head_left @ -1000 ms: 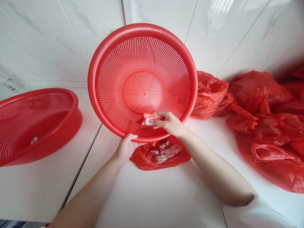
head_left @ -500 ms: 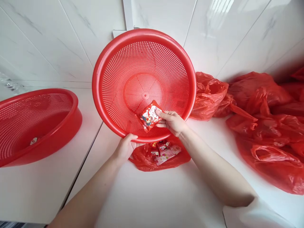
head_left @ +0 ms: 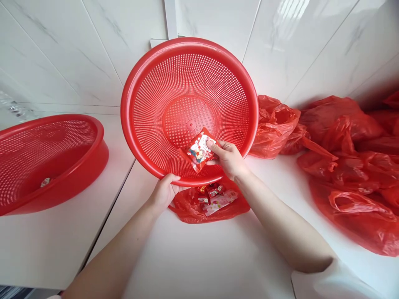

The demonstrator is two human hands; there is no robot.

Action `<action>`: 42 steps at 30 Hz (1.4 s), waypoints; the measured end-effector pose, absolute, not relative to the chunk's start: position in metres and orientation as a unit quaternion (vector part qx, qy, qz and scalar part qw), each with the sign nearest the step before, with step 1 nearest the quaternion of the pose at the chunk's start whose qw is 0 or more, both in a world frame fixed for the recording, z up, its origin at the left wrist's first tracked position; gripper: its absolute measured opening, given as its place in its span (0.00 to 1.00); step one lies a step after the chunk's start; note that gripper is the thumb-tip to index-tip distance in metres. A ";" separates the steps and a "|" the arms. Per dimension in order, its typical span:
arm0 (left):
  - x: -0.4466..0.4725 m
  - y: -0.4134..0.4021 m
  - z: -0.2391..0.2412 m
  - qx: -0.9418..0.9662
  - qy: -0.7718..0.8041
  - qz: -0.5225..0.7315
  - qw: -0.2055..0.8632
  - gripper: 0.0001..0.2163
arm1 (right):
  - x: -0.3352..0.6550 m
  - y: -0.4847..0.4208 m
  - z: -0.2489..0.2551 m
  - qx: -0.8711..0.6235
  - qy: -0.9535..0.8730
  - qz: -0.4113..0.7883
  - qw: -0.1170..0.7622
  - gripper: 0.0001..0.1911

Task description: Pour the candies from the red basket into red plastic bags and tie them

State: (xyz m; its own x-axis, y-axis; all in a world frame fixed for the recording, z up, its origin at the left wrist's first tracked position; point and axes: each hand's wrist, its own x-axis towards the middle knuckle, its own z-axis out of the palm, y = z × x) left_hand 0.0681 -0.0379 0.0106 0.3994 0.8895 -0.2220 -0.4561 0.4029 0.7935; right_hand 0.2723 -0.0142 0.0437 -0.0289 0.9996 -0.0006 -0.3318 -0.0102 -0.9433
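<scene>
A big round red perforated basket (head_left: 174, 79) is tipped up towards me on the white counter. My left hand (head_left: 163, 193) grips its near rim, thumb over the edge. My right hand (head_left: 227, 158) reaches inside the basket and pinches a small red printed packet (head_left: 199, 150) against the lower inner wall. Just below the basket lies an open red plastic bag (head_left: 187, 207) with several small red and pink packets (head_left: 213, 195) inside it.
A second red perforated basket (head_left: 77, 166) lies at the left with one small wrapped piece (head_left: 45, 181) in it. Crumpled red plastic bags (head_left: 352, 166) pile up along the tiled wall at the right. A seam in the counter (head_left: 109, 211) runs towards me.
My right hand lifted the packet off the basket wall and turned its printed face towards me. The basket shifted slightly; my left hand kept its hold on the rim.
</scene>
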 end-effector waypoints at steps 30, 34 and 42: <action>0.065 -0.035 0.005 0.327 0.340 0.423 0.774 0.15 | 0.270 -0.022 0.053 -0.401 -0.435 0.560 0.581 0.13; 0.065 -0.036 0.006 0.338 0.334 0.424 0.771 0.16 | 0.271 -0.012 0.044 -0.394 -0.336 0.595 0.615 0.13; 0.067 -0.037 0.007 0.331 0.342 0.431 0.767 0.21 | 0.271 -0.016 0.049 -0.354 -0.345 0.668 0.557 0.25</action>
